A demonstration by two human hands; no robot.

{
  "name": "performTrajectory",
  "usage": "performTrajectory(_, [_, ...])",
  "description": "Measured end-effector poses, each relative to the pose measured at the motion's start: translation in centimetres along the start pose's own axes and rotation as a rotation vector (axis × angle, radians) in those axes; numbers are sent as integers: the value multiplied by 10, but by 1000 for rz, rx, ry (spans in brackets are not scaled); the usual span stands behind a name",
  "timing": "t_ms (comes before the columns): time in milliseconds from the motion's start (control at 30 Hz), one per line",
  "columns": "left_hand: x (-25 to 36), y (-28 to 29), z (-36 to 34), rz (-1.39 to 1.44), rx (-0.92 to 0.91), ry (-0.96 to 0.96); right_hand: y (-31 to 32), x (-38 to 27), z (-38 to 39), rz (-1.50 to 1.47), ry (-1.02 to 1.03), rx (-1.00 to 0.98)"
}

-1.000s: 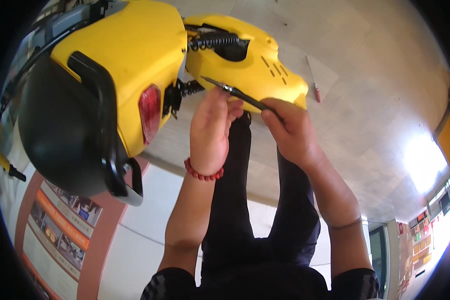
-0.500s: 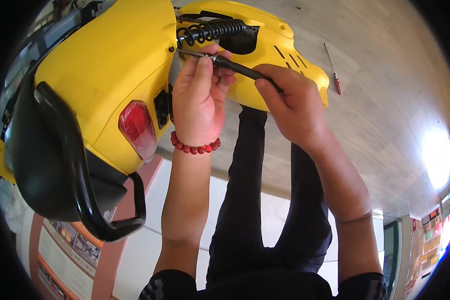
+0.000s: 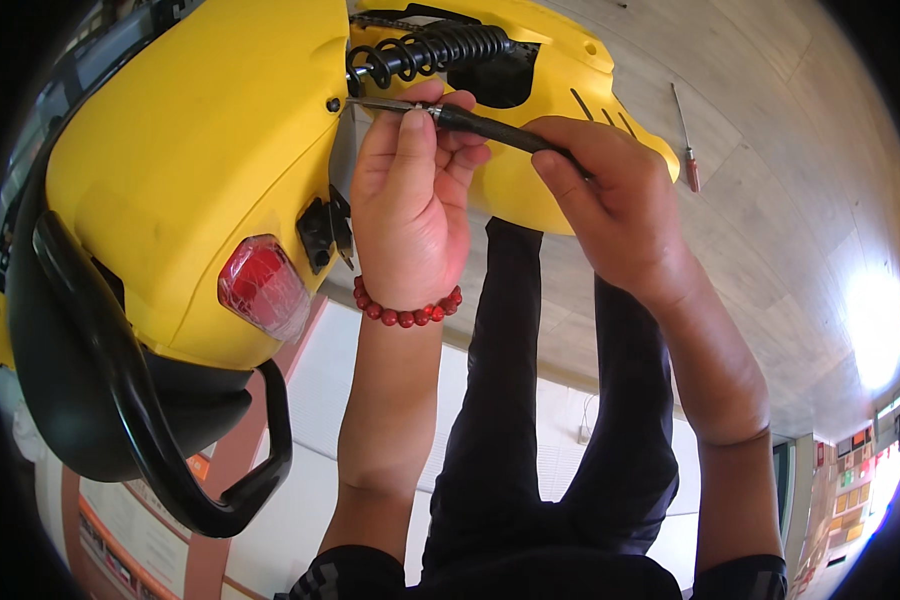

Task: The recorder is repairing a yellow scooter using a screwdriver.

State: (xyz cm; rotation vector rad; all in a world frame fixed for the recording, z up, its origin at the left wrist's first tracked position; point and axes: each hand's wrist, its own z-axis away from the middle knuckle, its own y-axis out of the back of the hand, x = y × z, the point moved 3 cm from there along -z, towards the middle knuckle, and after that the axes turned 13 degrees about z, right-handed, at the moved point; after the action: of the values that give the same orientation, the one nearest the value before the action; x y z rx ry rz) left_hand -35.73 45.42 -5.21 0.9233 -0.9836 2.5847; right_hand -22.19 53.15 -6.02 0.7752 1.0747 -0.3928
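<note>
Head view: the left hand (image 3: 410, 200) pinches a black-handled tool (image 3: 490, 127) by its metal front part, and the right hand (image 3: 618, 203) wraps the handle. The tool's tip sits just beside a dark bolt (image 3: 333, 104) on the yellow panel (image 3: 200, 150).

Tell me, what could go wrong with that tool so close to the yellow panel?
The black-handled tool ends near the small black bolt, so a slip might scratch the yellow panel beside it. The left hand pinches the tool's metal part, so a slip could nick it. The red-handled screwdriver lies on the floor, where someone might step on it.
</note>
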Motion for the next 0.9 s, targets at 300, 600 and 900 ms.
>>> performTrajectory(300, [-1,2,0,-3,11,-18,0,5,-7,15,57,-26])
performTrajectory(600, [1,3,-1,17,27,-20,3,6,-14,188,261,66])
performTrajectory(900, [1,4,-5,131,-40,-29,7,0,-22,-139,-155,-149])
